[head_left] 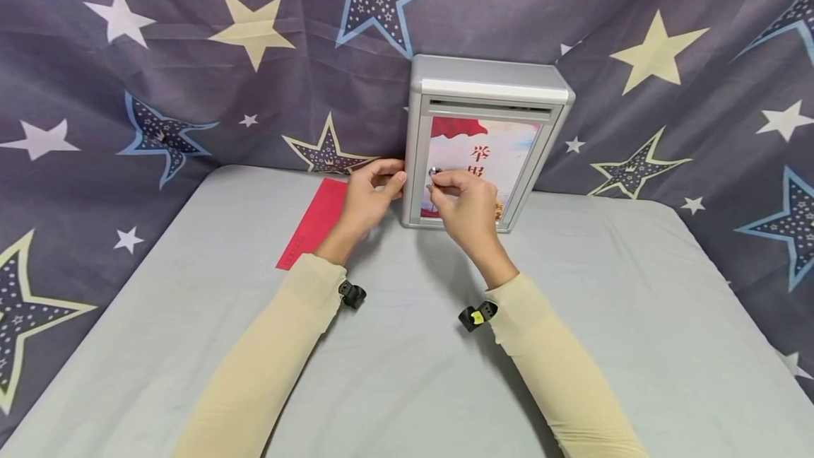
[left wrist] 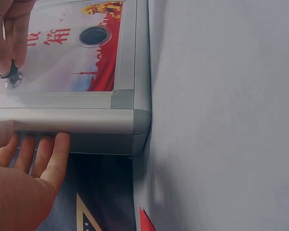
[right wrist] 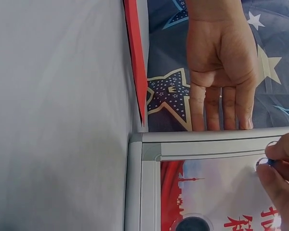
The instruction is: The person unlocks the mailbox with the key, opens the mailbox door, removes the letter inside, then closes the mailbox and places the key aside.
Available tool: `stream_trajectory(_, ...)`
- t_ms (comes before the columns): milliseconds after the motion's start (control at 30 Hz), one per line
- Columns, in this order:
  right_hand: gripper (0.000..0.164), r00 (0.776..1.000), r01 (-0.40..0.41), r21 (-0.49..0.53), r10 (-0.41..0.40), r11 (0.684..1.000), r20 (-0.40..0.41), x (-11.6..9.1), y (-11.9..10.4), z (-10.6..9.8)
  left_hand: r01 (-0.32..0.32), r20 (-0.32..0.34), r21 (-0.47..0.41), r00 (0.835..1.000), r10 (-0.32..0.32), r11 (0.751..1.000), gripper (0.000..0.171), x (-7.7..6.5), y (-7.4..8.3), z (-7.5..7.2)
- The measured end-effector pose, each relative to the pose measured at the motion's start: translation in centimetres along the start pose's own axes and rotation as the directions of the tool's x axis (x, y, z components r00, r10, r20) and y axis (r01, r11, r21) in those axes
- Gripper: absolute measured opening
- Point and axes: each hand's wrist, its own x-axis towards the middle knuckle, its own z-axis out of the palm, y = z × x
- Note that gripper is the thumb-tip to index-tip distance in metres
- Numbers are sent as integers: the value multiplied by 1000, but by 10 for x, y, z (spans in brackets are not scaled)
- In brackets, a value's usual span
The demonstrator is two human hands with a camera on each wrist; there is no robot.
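Note:
A silver-framed box (head_left: 490, 76) with a slot near its top and a printed front panel stands upright at the back of the table. My right hand (head_left: 470, 210) is at the left part of that panel, where thumb and fingers pinch a small dark-headed key (left wrist: 9, 70) at a round metal lock (left wrist: 13, 81). How deep the key sits is hidden. Against the box's left side rests my left hand (head_left: 369, 196), its fingertips touching the frame and its fingers fairly straight in the right wrist view. Nothing shows in its grasp.
A red envelope (head_left: 318, 225) lies on the pale cloth-covered table (head_left: 407, 373), left of the box and partly behind my left hand. A dark star-patterned curtain (head_left: 191, 55) hangs right behind the box. Low on the panel is a dark round window (left wrist: 94, 36).

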Motion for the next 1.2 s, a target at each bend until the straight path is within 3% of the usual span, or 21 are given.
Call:
stream_trajectory(400, 12, 989, 148, -159, -142, 976, 47, 1, -2, -4, 26, 4, 4, 1000, -26, 1000, 27, 1, 1, 0)
stream_trajectory(767, 13, 979, 195, -207, -179, 959, 94, 3, -2, -6, 43, 3, -6, 999, -43, 999, 28, 1, 1, 1)
stream_trajectory(1200, 15, 954, 295, -293, -263, 909, 145, 2, -6, -7, 19, 1, -6, 1000, -19, 1000, 27, 0, 0, 0)
